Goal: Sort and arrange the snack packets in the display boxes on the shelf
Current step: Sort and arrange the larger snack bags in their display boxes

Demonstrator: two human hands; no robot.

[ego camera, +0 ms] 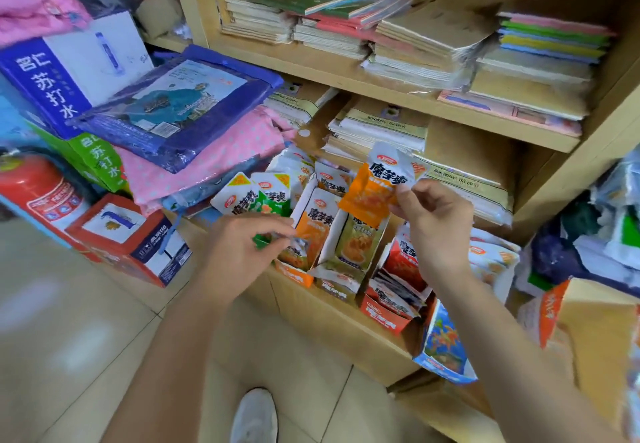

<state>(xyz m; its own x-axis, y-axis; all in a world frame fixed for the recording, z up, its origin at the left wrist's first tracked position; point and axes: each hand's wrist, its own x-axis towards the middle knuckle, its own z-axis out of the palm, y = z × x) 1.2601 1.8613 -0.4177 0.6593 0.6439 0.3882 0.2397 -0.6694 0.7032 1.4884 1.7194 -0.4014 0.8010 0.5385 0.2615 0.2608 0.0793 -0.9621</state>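
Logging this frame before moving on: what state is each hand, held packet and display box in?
Right hand: pinches orange packet, lifted above the boxes.
Left hand: grips green packet, low beside the orange box.
Orange box: open, packets standing inside.
Red box: open, packets jumbled inside.
Blue box: open at the shelf edge, contents hidden.

shelf | display boxes side by side | notebook stacks above

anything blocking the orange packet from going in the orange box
Partly: the left hand, pinching a green packet, reaches over the front of the orange box. The right hand holds the orange packet above.
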